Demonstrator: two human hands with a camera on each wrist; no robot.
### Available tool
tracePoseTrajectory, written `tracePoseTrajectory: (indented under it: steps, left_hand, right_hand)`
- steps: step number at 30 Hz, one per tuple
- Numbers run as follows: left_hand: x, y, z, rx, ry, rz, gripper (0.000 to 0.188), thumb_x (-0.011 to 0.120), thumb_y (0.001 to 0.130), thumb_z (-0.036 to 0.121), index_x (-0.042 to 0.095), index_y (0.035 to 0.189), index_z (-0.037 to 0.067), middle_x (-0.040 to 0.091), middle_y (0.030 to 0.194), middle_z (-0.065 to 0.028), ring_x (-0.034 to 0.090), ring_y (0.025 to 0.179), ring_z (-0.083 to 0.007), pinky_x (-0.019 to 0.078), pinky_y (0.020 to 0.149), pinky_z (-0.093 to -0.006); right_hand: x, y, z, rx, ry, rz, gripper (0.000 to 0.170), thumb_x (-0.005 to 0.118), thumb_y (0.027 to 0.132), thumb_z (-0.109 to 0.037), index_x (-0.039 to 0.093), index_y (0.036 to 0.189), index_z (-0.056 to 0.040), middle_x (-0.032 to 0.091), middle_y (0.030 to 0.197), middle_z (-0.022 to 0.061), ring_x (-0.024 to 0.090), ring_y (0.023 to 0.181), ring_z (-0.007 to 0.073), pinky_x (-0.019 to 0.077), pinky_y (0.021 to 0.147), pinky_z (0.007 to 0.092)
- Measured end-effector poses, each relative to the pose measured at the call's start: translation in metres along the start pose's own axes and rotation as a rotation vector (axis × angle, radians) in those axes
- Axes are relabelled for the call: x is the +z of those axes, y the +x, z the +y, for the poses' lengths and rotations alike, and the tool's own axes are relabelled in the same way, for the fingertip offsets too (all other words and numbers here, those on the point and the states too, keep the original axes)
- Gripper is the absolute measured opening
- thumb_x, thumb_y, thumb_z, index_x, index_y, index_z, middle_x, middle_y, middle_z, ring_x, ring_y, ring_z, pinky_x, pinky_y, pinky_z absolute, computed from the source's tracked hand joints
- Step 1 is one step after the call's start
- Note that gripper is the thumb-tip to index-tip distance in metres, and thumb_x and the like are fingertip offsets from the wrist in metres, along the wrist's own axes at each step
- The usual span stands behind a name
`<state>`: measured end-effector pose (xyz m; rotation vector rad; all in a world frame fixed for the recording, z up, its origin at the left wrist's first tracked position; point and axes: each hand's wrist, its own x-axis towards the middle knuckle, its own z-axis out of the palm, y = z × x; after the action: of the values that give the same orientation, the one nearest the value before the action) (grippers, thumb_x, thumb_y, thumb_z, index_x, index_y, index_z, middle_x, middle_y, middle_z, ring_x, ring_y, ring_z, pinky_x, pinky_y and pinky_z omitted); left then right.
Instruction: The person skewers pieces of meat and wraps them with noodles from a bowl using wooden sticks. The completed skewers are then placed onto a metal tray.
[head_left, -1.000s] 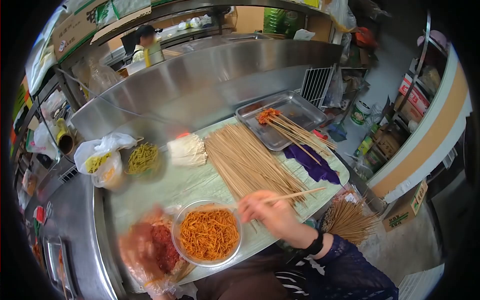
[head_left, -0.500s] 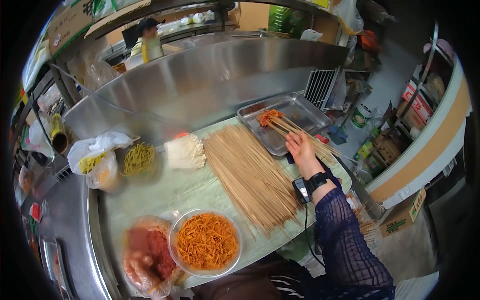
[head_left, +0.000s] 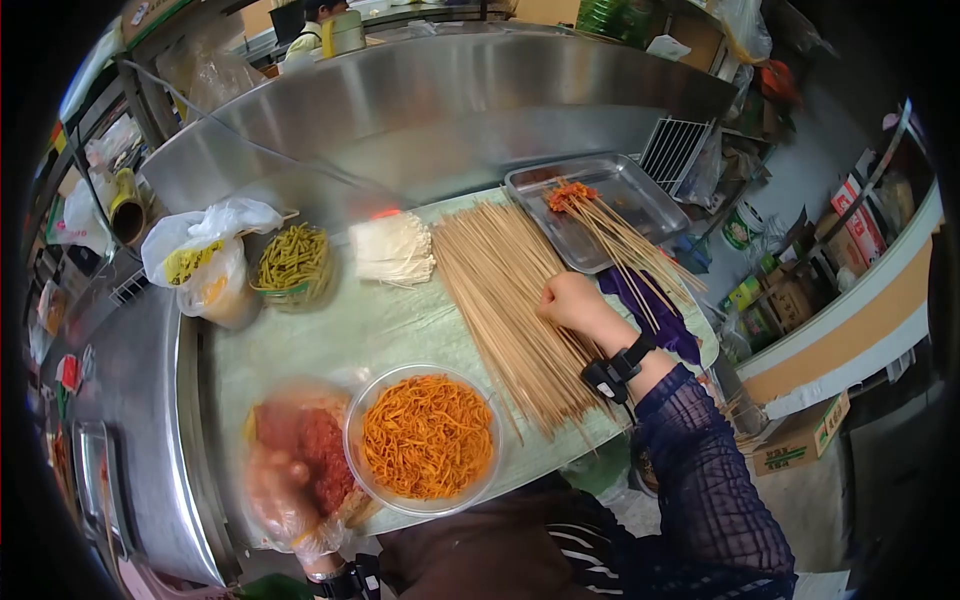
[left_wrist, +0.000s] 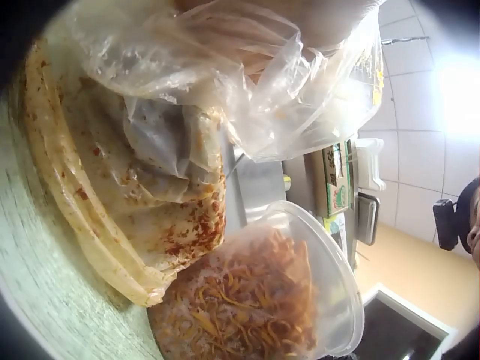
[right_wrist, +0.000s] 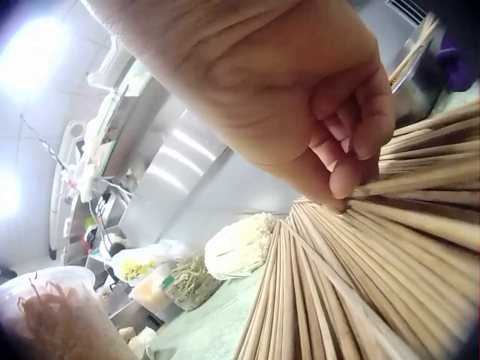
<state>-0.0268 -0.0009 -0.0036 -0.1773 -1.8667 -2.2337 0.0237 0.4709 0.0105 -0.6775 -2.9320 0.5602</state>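
Over the pile of wooden skewers (head_left: pixel 500 310), my bare right hand (head_left: pixel 580 303) has its fingers curled. The right wrist view has this hand (right_wrist: pixel 300 112) pinching a skewer at the pile's end with thumb and fingertip. My left hand (head_left: pixel 280 490), in a clear plastic glove, is at the red paste (head_left: pixel 325 450) in its bag; blur hides what its fingers hold. The left wrist view catches the glove (left_wrist: pixel 255 67) above the stained bag (left_wrist: pixel 127 217). Touching the bag's right side is a clear tub of orange shreds (head_left: pixel 428 437).
Behind are a white enoki bundle (head_left: pixel 393 250), a container of green pieces (head_left: pixel 295 262) and a plastic bag (head_left: pixel 205 260). A metal tray (head_left: pixel 640 205) at the back right bears filled skewers (head_left: pixel 620 235), a purple cloth (head_left: pixel 665 320) lying in front of it.
My right hand let go of a skewer near the tray, went from the filled skewers back left to the pile, and its fingers curled. The view shifted; my left hand stayed by the paste.
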Motion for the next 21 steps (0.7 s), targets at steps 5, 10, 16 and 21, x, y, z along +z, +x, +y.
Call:
tracePoseTrajectory:
  steps: [5,10,16,21]
  left_hand:
    - [0.000,-0.002,0.001,-0.015,-0.060,-0.001,0.036,0.051,0.096,0.018,0.047,0.126,0.000,0.057,0.089,-0.0059,0.050,0.069,-0.0106,0.0447,0.062,-0.0225]
    - [0.011,-0.004,0.001,-0.019,-0.128,0.112,0.033,0.052,0.096,0.016,0.050,0.124,0.000,0.058,0.088,-0.0062,0.050,0.066,-0.0099,0.0435,0.057,-0.0212]
    - [0.007,-0.001,0.011,-0.001,-0.147,0.081,0.028,0.055,0.093,0.014,0.054,0.118,0.001,0.063,0.088,-0.0092,0.055,0.066,-0.0122,0.0473,0.058,-0.0239]
    - [0.000,0.006,0.026,-0.040,-0.287,0.090,0.035,0.058,0.092,0.017,0.051,0.123,0.000,0.059,0.093,-0.0083,0.050,0.069,-0.0121,0.0443,0.058,-0.0239]
  right_hand:
    - [-0.034,-0.016,-0.009,0.173,0.400,-0.120,0.015,0.066,0.077,-0.013,0.067,0.073,0.0009,0.065,0.065,0.0103,0.064,0.053,0.0177,0.0494,0.055,0.0313]
    - [-0.062,-0.027,-0.019,0.218,0.699,-0.166,0.013,0.060,0.084,-0.015,0.063,0.080,-0.0033,0.062,0.064,0.0047,0.057,0.049,0.0101,0.0437,0.045,0.0232]
    - [-0.081,-0.055,-0.071,0.041,1.548,0.036,0.013,0.054,0.092,-0.021,0.055,0.093,-0.0089,0.055,0.071,0.0034,0.047,0.050,0.0060,0.0382,0.044,0.0191]
    - [-0.080,-0.096,-0.130,-0.171,1.544,0.265,0.015,0.050,0.096,-0.021,0.051,0.100,-0.0066,0.052,0.071,0.0017,0.041,0.049,0.0040,0.0328,0.044,0.0172]
